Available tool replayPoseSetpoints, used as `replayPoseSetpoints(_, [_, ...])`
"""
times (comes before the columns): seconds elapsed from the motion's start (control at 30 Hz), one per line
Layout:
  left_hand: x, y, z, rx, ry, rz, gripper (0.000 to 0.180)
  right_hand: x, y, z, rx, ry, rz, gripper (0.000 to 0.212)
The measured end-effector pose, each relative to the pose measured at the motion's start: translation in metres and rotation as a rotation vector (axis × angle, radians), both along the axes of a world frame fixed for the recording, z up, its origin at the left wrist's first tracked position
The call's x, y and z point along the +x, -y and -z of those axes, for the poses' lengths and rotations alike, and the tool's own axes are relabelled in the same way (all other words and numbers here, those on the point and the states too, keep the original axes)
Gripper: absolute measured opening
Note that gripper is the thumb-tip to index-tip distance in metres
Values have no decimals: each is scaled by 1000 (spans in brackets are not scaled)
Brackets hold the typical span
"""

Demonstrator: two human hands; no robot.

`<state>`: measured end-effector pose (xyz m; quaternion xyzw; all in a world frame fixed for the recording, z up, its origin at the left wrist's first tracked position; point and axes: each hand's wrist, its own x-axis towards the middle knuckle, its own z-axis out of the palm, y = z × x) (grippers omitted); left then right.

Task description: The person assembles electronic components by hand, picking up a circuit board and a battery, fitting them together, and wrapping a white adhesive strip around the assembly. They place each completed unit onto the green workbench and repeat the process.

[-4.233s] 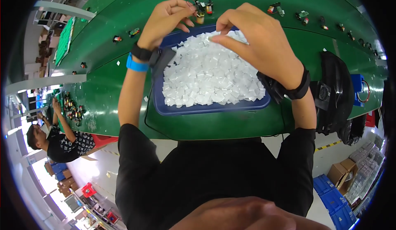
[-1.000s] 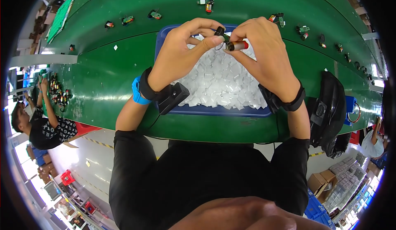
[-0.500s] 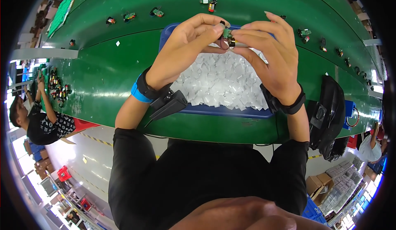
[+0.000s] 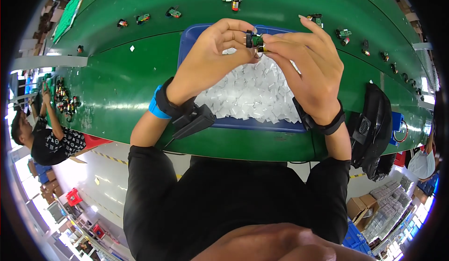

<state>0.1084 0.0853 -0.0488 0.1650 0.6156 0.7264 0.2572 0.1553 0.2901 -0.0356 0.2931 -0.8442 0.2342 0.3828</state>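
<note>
Above the far part of a blue tray (image 4: 185,50), both my hands hold a small circuit board assembly (image 4: 257,41). It has a green board, a black end piece with metal prongs facing left, and a cylinder with a yellow-and-black end. My left hand (image 4: 210,57) curls round the pronged end, index finger above and thumb below. From the right, my right hand (image 4: 308,59) pinches the board and cylinder between thumb and fingers; its little finger sticks up. Fingers cover part of the assembly. Many small white slips (image 4: 248,92) fill the tray below.
More board assemblies lie spaced along the green table (image 4: 140,83), one (image 4: 235,2) straight ahead. A black bag (image 4: 376,125) and a blue box (image 4: 396,127) stand at right. At far left a co-worker (image 4: 51,137) sits near a cluster of assemblies (image 4: 65,99).
The assembly has turned in my fingers, so its black pronged end and green board show more. My right hand has shifted slightly right and down, uncovering another assembly behind it.
</note>
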Motion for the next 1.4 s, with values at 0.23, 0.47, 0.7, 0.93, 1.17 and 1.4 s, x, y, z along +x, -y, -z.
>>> replayPoseSetpoints(0.23, [0, 2, -1, -77, -237, 57, 33, -2, -4, 4, -45, 32, 26, 22])
replayPoseSetpoints(0.47, [0, -1, 0, -115, -267, 23, 35, 0, 3, 8, -97, 42, 52, 24])
replayPoseSetpoints(0.7, [-7, -2, 0, 41, -264, -73, 35, 2, -1, -7, -250, 155, 62, 18])
replayPoseSetpoints(0.93, [-2, -4, -5, 63, -298, -120, 36, 3, -1, 5, -554, 678, -105, 15])
replayPoseSetpoints(1.17, [0, -7, 3, 39, -527, -173, 38, 6, 3, 1, -705, 775, -203, 20])
replayPoseSetpoints(1.4, [5, -8, 4, -46, -736, -273, 34, 6, 3, 6, -729, 809, -261, 23])
